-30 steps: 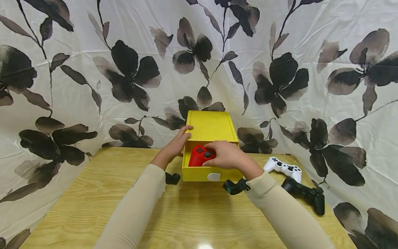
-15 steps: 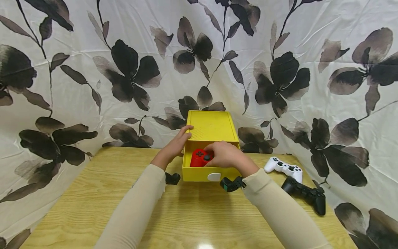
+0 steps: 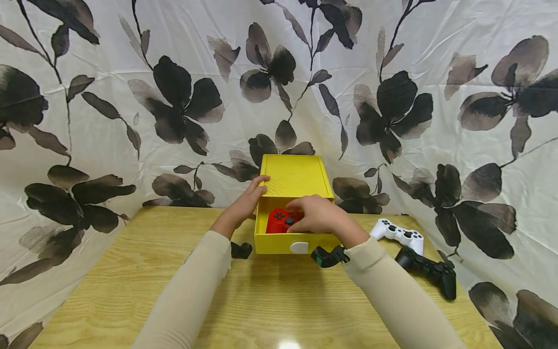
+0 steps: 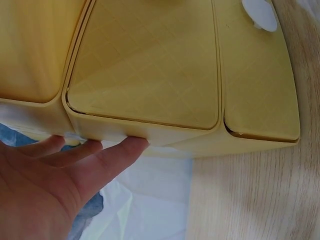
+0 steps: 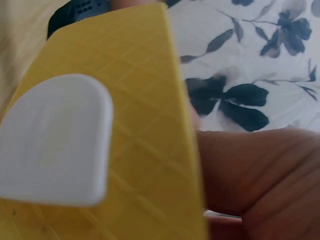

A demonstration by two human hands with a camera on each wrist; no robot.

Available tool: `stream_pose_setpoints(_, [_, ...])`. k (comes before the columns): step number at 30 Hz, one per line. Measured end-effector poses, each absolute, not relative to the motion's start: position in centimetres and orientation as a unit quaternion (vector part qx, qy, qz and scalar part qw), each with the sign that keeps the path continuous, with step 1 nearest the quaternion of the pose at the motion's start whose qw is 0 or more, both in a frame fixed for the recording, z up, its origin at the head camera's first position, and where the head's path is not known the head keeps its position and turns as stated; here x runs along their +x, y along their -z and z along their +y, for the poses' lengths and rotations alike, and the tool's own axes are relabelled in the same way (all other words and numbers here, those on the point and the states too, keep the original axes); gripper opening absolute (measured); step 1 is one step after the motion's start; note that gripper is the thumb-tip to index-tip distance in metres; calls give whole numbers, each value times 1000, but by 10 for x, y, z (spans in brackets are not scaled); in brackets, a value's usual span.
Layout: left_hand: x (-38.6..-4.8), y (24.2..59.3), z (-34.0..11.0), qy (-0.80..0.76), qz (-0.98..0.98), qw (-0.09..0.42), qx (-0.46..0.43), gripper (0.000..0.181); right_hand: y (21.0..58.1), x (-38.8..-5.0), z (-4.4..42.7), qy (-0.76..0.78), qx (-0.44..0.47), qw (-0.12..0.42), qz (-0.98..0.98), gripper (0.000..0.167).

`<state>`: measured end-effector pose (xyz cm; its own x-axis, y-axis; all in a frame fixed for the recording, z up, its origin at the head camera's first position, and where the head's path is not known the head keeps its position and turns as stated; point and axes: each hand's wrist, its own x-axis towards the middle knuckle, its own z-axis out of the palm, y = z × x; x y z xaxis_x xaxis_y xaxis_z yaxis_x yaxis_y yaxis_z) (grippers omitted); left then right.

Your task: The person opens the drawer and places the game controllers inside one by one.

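A yellow box [image 3: 296, 177] stands on the table with its front drawer [image 3: 272, 244] pulled out; a white tab [image 3: 299, 247] marks the drawer front. Inside the drawer lies a red game controller [image 3: 276, 222], its right part covered by my right hand [image 3: 322, 216], whose thumb and fingers grip it. My left hand [image 3: 241, 206] rests against the box's left side, fingers extended. In the left wrist view the left hand's fingertips [image 4: 137, 142] touch the yellow side. The right wrist view shows the drawer front [image 5: 140, 100] and part of the right hand [image 5: 260, 170]; the controller is hidden there.
A white controller [image 3: 398, 234] and a black controller [image 3: 429, 272] lie at the right side of the wooden table [image 3: 270, 305]. Behind the table hangs a flower-patterned cloth [image 3: 196, 43].
The red controller's visible part has become smaller beneath my right hand since the earliest frame, with the controller slightly lower in the drawer. My left hand has stayed against the box.
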<state>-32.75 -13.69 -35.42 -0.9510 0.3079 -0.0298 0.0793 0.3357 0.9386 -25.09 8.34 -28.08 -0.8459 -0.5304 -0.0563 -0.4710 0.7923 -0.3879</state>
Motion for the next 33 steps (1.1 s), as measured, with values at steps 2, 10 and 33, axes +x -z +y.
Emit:
stream_pose_setpoints(2, [-328,354,-137,-562,813,102,117,45,278,-249,87,185,-270,76,942,56])
stream_pose_setpoints(10, [-326,355,-139,-572,806,104,111,48,273,-238,99,185,-265,30,946,50])
stream_pose_setpoints(33, [-322,350,-138,-573,803,108,122,49,283,-194,127,321,-260,-132,901,32])
